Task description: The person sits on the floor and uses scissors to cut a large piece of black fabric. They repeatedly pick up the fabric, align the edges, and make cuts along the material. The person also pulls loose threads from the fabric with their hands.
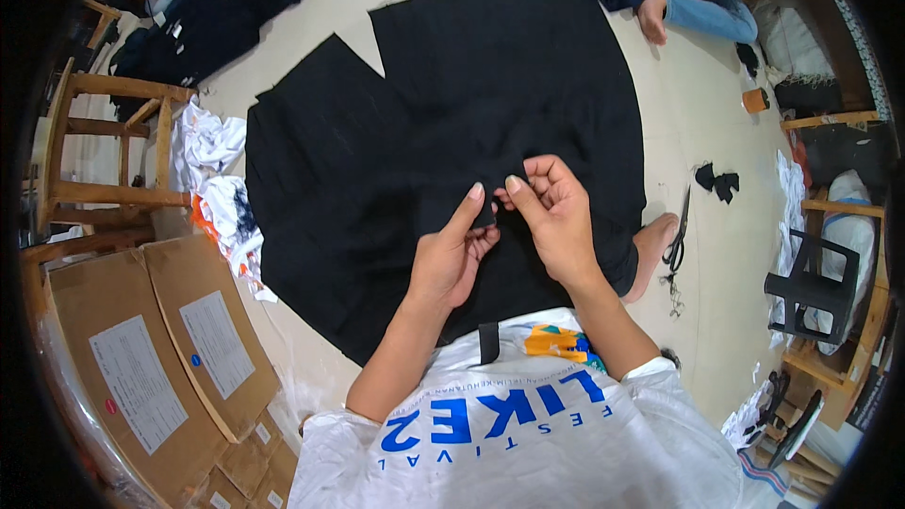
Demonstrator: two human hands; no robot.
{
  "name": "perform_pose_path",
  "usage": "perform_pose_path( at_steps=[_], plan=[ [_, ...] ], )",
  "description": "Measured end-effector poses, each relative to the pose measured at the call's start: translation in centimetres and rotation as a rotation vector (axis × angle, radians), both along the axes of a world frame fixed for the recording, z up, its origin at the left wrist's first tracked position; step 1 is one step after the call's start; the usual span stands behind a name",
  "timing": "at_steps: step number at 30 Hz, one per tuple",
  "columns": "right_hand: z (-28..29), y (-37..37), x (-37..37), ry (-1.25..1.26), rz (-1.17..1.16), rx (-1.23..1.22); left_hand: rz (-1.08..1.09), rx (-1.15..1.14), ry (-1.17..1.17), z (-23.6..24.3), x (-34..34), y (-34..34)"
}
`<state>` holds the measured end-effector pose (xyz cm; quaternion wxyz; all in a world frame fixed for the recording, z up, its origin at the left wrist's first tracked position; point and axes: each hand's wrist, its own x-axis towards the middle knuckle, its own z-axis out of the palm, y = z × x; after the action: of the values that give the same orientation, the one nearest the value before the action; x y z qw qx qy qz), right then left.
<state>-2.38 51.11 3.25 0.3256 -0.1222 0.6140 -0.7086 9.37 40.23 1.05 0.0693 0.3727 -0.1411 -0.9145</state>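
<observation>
A wide piece of black cloth (330, 179) with a V-shaped notch in its top edge spreads over my lap and the floor. My left hand (451, 259) is closed near its middle, thumb and fingers gripping a small black fold or piece of cloth (486, 215). Just to the right, my right hand (556, 221) has its thumb and index finger curled together; what is between them is too small to make out. A short black strip (488, 342) lies below the hands, against my white shirt.
My bare foot (650, 250), black scissors (676, 247) and fabric scraps (718, 181) are on the right. Cardboard boxes (108, 320), a wooden stool (113, 193) and white cloths (207, 141) line the left. Other people (707, 14) with dark cloth sit at the top. A black plastic stool (811, 283) stands far right.
</observation>
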Motion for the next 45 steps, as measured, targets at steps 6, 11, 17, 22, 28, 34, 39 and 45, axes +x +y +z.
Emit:
perform_pose_path(
  at_steps=[6, 11, 17, 22, 28, 34, 39, 45],
  plan=[
    [-0.1, 0.3, 1.0, -0.002, -0.025, -0.030, 0.132, -0.310, -0.105, 2.0, -1.1, 1.3],
    [-0.8, 0.1, 1.6, 0.012, -0.054, -0.058, 0.154, -0.443, -0.052, 0.8, -0.8, 1.8],
    [-0.1, -0.4, 1.4, 0.067, -0.046, -0.014, 0.191, -0.516, -0.028, 0.9, -0.9, 2.0],
    [0.1, -0.4, 1.6, 0.086, -0.048, -0.003, 0.186, -0.509, -0.054, 1.1, -0.6, 2.1],
    [-0.3, -0.3, 1.6, 0.069, -0.039, 0.001, 0.188, -0.551, -0.008, 1.1, -0.7, 2.0],
    [-0.3, 0.2, 1.6, 0.063, 0.015, 0.017, 0.183, -0.479, -0.039, -0.1, -0.5, 2.1],
    [0.3, 0.1, 1.9, 0.043, 0.026, -0.037, 0.113, -0.102, 0.001, 1.5, -0.7, 1.1],
    [0.6, 0.8, 1.9, 0.081, 0.089, 0.003, 0.075, -0.087, -0.042, 1.1, -0.4, 0.4]
  ],
)
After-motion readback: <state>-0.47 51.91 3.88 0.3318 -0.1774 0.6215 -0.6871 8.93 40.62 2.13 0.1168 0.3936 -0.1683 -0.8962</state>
